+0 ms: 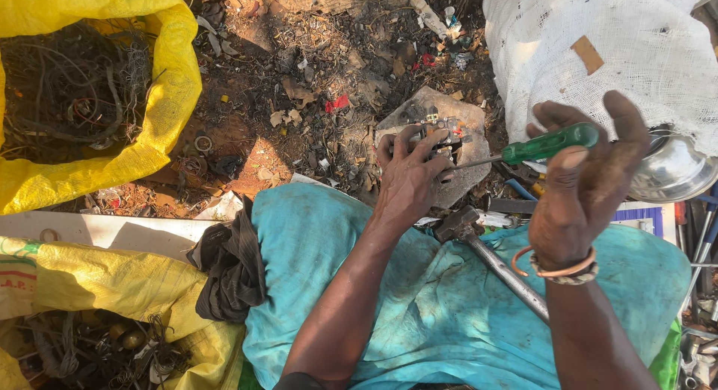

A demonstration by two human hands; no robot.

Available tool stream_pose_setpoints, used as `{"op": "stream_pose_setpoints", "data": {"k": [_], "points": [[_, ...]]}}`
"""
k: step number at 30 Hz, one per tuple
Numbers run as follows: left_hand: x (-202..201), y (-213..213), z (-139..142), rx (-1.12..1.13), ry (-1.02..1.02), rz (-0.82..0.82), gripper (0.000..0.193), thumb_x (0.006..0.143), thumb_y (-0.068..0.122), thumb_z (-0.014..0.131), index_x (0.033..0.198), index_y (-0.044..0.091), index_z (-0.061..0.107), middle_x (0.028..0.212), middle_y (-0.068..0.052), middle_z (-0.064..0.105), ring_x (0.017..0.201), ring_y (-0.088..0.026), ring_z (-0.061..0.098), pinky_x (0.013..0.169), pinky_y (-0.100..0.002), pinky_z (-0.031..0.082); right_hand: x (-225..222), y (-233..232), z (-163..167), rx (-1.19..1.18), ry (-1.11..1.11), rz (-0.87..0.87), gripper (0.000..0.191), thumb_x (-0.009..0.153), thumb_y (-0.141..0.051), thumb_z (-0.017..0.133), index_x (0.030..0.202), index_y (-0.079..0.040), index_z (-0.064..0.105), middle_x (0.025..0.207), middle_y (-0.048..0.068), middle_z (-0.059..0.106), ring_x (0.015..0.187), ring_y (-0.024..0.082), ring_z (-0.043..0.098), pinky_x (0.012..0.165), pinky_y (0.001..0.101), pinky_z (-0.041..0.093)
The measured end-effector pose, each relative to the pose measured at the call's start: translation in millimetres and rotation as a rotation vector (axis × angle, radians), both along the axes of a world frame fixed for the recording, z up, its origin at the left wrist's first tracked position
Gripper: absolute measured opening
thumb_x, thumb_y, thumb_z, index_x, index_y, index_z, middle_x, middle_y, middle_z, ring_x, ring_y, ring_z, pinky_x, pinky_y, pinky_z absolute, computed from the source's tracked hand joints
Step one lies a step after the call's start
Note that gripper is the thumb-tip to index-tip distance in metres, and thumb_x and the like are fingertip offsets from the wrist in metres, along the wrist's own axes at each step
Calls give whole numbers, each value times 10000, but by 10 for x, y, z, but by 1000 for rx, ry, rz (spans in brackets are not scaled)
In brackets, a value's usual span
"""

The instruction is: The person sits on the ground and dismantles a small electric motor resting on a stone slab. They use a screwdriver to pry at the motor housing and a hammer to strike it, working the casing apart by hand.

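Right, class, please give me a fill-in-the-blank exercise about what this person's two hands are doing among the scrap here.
1. The right hand holds a screwdriver with a ____ plastic handle.
2. The left hand presses a small metal scrap part onto a flat grey ____.
3. A steel-handled hammer lies across the ____ cloth over the person's lap.
4. Tangled dark wires fill a ____ woven sack at the upper left.

Missing words: green; stone; turquoise; yellow

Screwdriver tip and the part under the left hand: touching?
Cannot tell. In the head view the screwdriver shaft runs to the part, but the left hand's fingers hide its tip.
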State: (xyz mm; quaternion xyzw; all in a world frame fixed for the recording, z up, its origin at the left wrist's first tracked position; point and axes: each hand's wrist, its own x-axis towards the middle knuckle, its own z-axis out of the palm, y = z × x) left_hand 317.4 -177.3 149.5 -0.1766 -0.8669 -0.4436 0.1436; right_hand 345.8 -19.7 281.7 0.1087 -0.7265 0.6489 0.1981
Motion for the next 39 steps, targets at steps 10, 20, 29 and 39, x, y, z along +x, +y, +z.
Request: {"op": "stream_pose_setpoints", "data": {"k": [10, 20, 29, 39], "points": [[-15, -21, 25, -52, 13, -26, 137, 823, 173, 761, 950, 126, 746, 1438, -58, 596, 1406, -393, 435, 1115, -553, 274, -340, 158, 1000, 1728, -586, -129, 409, 973, -457, 641, 1010, -51, 681, 538, 84, 652, 497, 238, 678, 506, 374, 525], [-32, 72, 38, -151, 13, -43, 182, 722, -26, 665, 882, 42, 718, 1454, -141, 550, 1400, -432, 412, 1129, -605, 254, -363, 156, 1065, 1416, -386, 197, 401, 944, -355, 659, 1157, -15, 658, 898, 131, 707, 701, 212, 713, 614, 373, 554], [-28, 98, -2, -165, 24, -28, 171, 745, -21, 655, 904, 16, 707, 1457, -147, 549, 1416, -430, 413, 1138, -607, 261, -473, 467, 959, 1239, -62, 575, 431, 1029, -440, 412, 1075, -96, 669, 1121, 247, 623, 869, 233, 673, 654, 312, 579], [-31, 118, 21, -174, 22, -11, 260, 712, -38, 655, 964, 15, 690, 1450, -145, 550, 1413, -430, 414, 1131, -614, 258, -387, 408, 964, 1507, -308, 268, 335, 995, -403, 585, 1035, -83, 673, 1024, 151, 664, 804, 264, 697, 688, 385, 580]]}}
